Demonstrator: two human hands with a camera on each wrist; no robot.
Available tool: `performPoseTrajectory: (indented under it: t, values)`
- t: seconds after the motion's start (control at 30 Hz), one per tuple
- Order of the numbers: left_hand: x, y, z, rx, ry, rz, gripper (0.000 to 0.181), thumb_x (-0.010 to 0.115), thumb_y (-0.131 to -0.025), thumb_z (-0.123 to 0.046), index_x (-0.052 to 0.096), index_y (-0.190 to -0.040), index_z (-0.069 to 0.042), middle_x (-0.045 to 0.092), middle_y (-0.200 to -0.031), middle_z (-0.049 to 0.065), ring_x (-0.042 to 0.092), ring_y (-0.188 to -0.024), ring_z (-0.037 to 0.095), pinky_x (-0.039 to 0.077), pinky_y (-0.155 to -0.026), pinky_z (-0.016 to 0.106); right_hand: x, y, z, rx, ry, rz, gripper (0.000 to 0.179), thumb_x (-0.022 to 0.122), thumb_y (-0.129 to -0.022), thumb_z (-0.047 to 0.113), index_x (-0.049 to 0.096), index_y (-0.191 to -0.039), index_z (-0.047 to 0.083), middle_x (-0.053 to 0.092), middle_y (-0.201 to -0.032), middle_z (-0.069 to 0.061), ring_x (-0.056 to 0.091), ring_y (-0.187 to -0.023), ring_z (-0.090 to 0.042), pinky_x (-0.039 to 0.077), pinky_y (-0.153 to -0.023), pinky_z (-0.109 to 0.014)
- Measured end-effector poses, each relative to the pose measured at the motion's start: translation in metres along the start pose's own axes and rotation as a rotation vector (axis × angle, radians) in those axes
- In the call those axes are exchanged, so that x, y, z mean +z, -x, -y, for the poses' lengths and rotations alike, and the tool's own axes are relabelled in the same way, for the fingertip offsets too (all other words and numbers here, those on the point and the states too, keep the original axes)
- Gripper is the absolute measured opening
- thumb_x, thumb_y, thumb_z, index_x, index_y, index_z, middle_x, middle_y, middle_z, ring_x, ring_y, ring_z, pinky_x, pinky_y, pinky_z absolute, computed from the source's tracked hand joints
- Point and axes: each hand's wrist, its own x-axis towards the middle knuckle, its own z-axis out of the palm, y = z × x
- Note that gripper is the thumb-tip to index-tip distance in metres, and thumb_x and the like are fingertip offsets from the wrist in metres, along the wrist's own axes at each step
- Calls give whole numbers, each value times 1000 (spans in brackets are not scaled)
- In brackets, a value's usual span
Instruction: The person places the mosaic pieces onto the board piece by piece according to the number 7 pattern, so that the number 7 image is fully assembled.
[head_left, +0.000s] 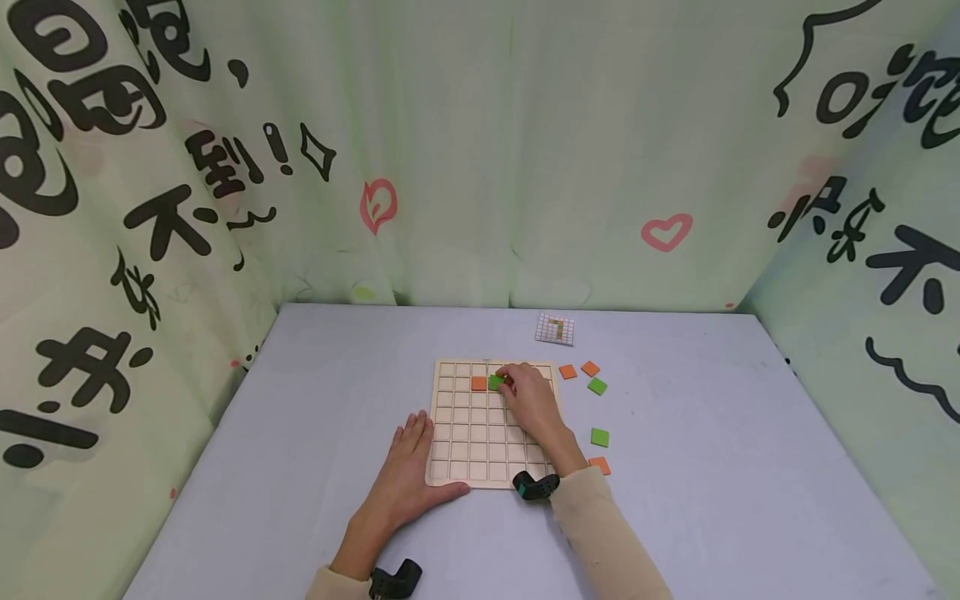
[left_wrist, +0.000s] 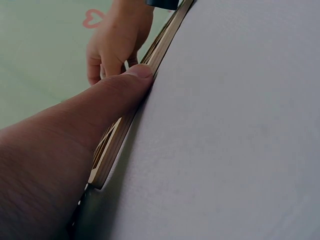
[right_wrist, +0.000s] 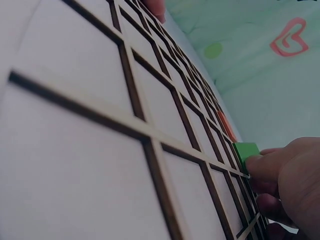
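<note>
A wooden grid board (head_left: 459, 450) lies on the table, an orange square tile (head_left: 478, 383) sitting in one of its upper cells. Just right of that tile my right hand (head_left: 531, 402) pinches a green square tile (head_left: 495, 382) at the board's surface. In the right wrist view, thumb and fingers hold the green tile (right_wrist: 246, 150) by its edge, tilted over a cell. My left hand (head_left: 408, 471) rests at the board's lower left corner with its fingers straight along the left side. Its thumb (left_wrist: 120, 87) presses the front edge, as the left wrist view shows.
Right of the board lie loose orange tiles (head_left: 567, 372) and green tiles (head_left: 600, 437). One orange tile (head_left: 601, 465) is partly covered by the right forearm. A small card with a printed grid pattern (head_left: 555, 328) lies behind the board. Printed curtains surround the table (head_left: 337, 375).
</note>
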Motion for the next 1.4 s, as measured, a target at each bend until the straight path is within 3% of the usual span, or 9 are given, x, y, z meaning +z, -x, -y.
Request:
performPoseTrajectory:
  t: [0.33,0.7,1.4]
  values:
    - [-2,-1,0,5,2,-6,118,74,-74,-69,30,-154,5,25,-164,22,18,-156,34,18,-128,50,-2,0,1,-27,30,1,23,66,-97,16,74,-118,10,65,-98,-7,56,-85,-21,46,-70,-33]
    - [-3,0,-1,4,-1,-4,117,73,-74,-69,30,-154,5,25,-164,22,18,-156,35,17,-128,50,2,0,-1,-83,46,-44,20,68,-96,15,77,-112,9,64,-97,-9,58,-86,-25,48,-70,-37]
    - [1,0,0,1,-1,-9,118,72,-74,-71,30,-155,3,25,-165,21,18,-156,34,18,-128,50,-3,5,1,-54,-11,-31,24,65,-97,14,73,-118,6,66,-101,-9,59,-86,-22,50,-71,-35]
